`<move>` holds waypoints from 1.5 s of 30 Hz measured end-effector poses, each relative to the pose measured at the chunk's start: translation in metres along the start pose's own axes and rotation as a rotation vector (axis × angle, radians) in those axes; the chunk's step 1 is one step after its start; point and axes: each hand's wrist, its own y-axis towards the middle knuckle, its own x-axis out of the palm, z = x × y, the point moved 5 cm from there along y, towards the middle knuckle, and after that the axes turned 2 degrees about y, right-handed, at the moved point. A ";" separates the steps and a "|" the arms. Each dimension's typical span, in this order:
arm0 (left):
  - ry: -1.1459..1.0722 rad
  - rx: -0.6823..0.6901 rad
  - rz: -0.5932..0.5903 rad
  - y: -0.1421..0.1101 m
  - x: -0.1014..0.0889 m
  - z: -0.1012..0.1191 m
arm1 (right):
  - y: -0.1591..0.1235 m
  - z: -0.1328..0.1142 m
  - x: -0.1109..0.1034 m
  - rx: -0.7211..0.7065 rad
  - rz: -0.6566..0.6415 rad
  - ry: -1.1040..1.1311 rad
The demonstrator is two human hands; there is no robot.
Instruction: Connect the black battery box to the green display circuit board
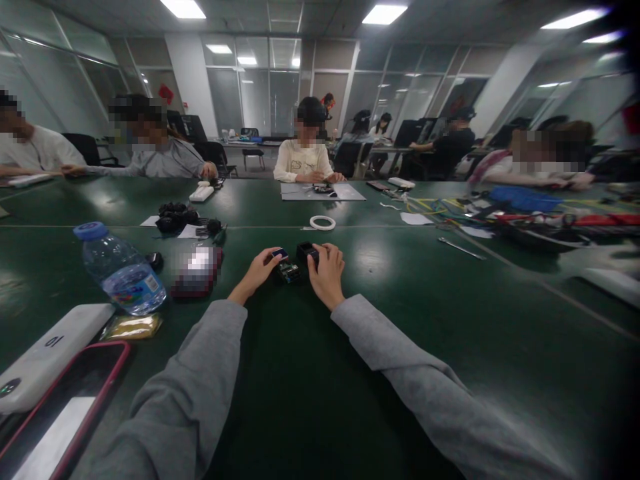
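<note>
Both my arms in grey sleeves reach forward over a dark green table (310, 387). My left hand (259, 271) pinches a small dark part with a blue face (281, 253) between thumb and fingers. My right hand (327, 272) is closed on a small black block (306, 251). Between the two hands, on the table, lies a small green circuit board (289, 271), which both hands touch or nearly touch.
A water bottle (120, 270) lies at left, beside a white power bank (47, 357), a red-cased phone (55, 417) and a yellow packet (131, 326). Black parts (176, 217) and a white tape ring (323, 223) lie further back. Several people sit around the tables; cables (540, 217) pile at right.
</note>
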 end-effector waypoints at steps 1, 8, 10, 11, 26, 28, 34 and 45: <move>-0.001 -0.004 -0.003 0.000 0.000 0.000 | 0.000 -0.004 -0.002 -0.019 0.001 0.005; 0.013 -0.012 0.003 -0.002 0.000 0.004 | -0.001 -0.018 -0.009 -0.094 -0.057 0.040; 0.008 -0.017 0.002 -0.002 0.000 0.004 | -0.001 -0.019 -0.008 -0.115 -0.079 0.052; 0.006 -0.020 0.002 -0.002 0.000 0.004 | -0.002 -0.019 -0.008 -0.124 -0.091 0.060; 0.012 0.005 0.059 0.000 -0.004 -0.001 | -0.009 -0.041 -0.002 -0.355 -0.303 0.093; 0.002 0.004 0.063 0.001 -0.004 -0.001 | -0.011 -0.043 0.000 -0.407 -0.334 0.079; -0.033 0.001 0.078 0.004 -0.004 -0.004 | -0.012 -0.040 0.004 -0.419 -0.340 0.063; -0.058 0.002 0.088 0.002 -0.004 -0.004 | -0.010 -0.032 0.007 -0.326 -0.255 -0.018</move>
